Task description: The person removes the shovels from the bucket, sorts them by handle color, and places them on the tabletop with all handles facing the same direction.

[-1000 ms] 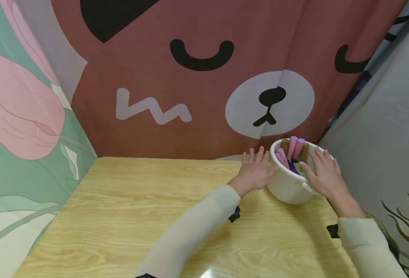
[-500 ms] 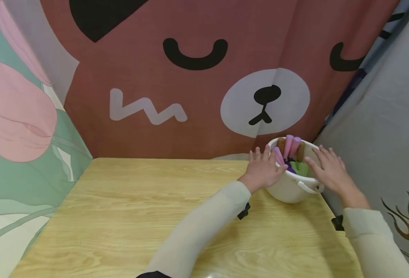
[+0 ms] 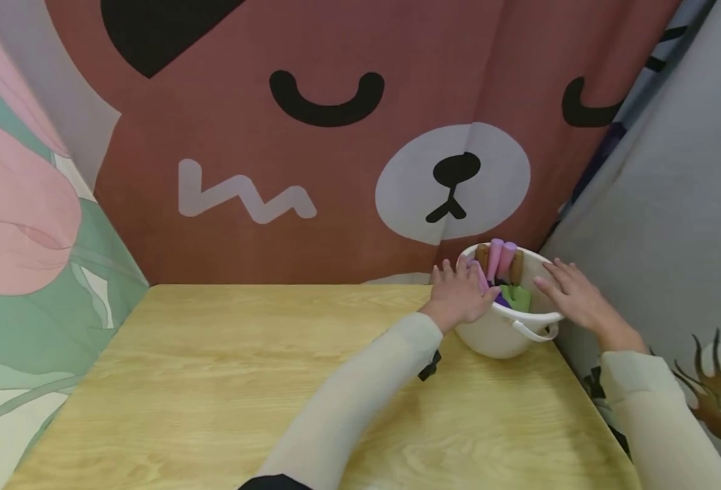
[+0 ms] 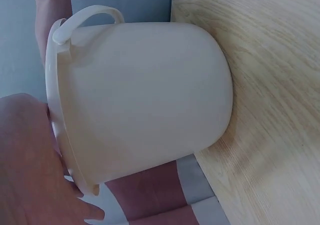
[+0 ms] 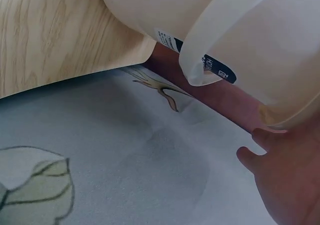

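Observation:
A white bucket [image 3: 492, 339] stands upright at the table's far right corner. Pink rods [image 3: 506, 256] and brown rods [image 3: 517, 269] poke up inside it, above a green piece [image 3: 515, 298] and something dark purple. My left hand [image 3: 457, 297] lies at the bucket's left rim with its fingers extended, partly covering the contents. Across the opening, my right hand [image 3: 581, 297] is at the right rim, fingers likewise extended. The left wrist view shows the bucket's side wall [image 4: 145, 95] and its handle [image 4: 87, 22]. Whether the palms press on the rim I cannot tell.
The wood-grain table [image 3: 244, 381] stretches left and toward me. Behind it hangs a brown bear-face curtain [image 3: 336, 156]. A pale cloth [image 3: 654, 224] hangs close on the right, beside the table's edge. A flowered cloth [image 3: 18, 218] is on the left.
Both hands have shifted a little to the right relative to the bucket, uncovering more of the green piece. The head view has turned slightly right. The bucket stays in its corner.

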### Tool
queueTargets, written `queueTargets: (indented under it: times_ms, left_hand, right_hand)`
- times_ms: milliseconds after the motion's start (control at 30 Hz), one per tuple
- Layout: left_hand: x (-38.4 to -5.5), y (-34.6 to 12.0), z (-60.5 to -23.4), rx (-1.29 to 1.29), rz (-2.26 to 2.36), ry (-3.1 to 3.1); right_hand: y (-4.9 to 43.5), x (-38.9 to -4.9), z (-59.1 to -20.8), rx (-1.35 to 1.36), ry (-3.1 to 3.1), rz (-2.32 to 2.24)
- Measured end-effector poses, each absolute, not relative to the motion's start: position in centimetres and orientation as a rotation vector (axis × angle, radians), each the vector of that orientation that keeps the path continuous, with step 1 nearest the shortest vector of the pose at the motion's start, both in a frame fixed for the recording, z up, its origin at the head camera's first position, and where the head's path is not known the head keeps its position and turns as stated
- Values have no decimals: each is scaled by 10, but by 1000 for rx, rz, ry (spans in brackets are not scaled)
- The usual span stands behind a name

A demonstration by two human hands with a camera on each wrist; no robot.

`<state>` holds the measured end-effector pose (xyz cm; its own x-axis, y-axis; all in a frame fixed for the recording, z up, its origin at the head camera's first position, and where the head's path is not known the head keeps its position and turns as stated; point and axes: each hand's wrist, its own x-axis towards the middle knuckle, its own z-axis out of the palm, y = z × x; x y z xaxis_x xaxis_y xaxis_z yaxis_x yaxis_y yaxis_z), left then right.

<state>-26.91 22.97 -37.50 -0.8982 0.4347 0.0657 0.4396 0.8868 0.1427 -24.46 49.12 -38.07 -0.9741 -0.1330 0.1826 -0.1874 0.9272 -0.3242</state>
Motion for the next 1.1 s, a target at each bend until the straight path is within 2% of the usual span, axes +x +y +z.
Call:
queueTargets:
  times_ms: [533, 1100]
  left_hand:
    - [-275, 240, -378, -640, -294, -3072]
    - [-273, 204, -383, -739, -340, -3028]
  right_hand:
    - [489, -242, -380, 179, -3046, 656]
    - [455, -234, -384, 191, -2986, 651]
